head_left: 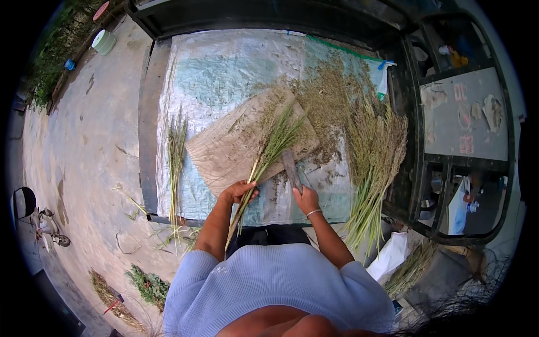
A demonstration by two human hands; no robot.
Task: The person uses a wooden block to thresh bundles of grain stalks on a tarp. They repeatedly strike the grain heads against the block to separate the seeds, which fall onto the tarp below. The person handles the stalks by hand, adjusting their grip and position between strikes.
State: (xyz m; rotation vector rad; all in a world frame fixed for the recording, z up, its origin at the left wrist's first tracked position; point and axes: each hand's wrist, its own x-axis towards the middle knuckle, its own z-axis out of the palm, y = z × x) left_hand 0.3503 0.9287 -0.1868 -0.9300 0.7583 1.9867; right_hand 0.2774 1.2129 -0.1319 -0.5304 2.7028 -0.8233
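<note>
My left hand is closed round the stems of a bunch of green seed-head stalks. The seed heads fan out away from me over a brown corrugated board, which lies askew on a pale sheet. In my right hand is a flat grey-brown bar, gripped at its near end. Its far end lies beside the bunch, just right of the heads; whether they touch I cannot tell. Loose seeds and chaff cover the sheet's far right and part of the board.
A large pile of seed-head stalks lies at the sheet's right edge. A thinner bundle lies at its left edge. Dark metal walls stand behind and to the right. A white sack and cut plants lie below on the ground.
</note>
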